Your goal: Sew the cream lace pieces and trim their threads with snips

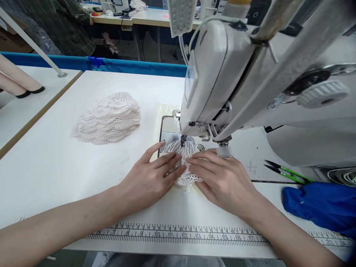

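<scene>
A piece of white lace [187, 180] lies under the presser foot [183, 141] of a sewing machine [214, 74], its upper end at the needle area. From the left, my left hand [154, 174] lies on the lace with fingertips stretched across it. One of its fingers sticks out apart, toward the metal plate [169, 137]. My right hand [222, 178] rests on the lace's right side, fingers extended and lying flat, its thumb near the lower scalloped edge. Left of the machine, a stack of similar lace pieces [108, 118] sits on the white table [69, 178].
Green-handled thread snips [289, 172] lie at the right, near a bundle of blue cloth [319, 205]. A printed ruler [172, 233] runs along the front edge. Behind the blue-covered far edge [139, 68], a person in a checked sleeve [66, 22] stands by another table.
</scene>
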`<state>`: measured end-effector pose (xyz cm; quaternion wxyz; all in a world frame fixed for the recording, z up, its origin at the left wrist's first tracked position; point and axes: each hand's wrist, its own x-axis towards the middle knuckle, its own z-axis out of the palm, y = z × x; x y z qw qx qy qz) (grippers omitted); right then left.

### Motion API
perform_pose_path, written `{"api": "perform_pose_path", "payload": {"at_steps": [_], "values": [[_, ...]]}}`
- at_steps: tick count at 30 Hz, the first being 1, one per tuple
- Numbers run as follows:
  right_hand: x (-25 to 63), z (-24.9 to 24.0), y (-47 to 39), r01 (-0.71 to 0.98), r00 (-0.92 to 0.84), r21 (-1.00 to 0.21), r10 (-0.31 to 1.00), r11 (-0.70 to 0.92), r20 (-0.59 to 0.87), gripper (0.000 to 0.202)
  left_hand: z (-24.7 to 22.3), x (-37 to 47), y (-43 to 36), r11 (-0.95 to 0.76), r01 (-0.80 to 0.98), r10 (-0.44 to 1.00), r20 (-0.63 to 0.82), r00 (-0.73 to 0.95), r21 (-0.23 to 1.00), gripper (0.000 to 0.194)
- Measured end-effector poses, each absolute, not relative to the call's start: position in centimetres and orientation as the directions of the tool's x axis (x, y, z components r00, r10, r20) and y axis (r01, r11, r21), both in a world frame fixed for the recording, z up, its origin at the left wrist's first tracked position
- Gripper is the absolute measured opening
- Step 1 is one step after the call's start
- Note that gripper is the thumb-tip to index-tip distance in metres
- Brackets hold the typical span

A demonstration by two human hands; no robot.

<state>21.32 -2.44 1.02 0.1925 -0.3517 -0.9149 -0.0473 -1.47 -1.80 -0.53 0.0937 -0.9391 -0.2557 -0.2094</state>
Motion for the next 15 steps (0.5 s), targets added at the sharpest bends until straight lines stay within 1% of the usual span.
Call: {"api": "perform_pose_path", "payload": {"at_steps": [6, 15], "values": [[21.22, 1.03, -2.40, 0.661, -0.677, -0.043, 0.620, 0.749, 0.397, 0.021, -0.82, -1.54, -1.52, -0.850, 0.525, 0.453, 0.445, 0.772, -0.046, 0.027], [21.20, 0.93, -1.78, 0.675, -0.669, 0.004, 0.609, 0.738, 0.427, 0.026, -0.94, -1.31, -0.80, -0.847, 0.531, 0.461, 0.464, 0.756, -0.023, 0.028]]}}
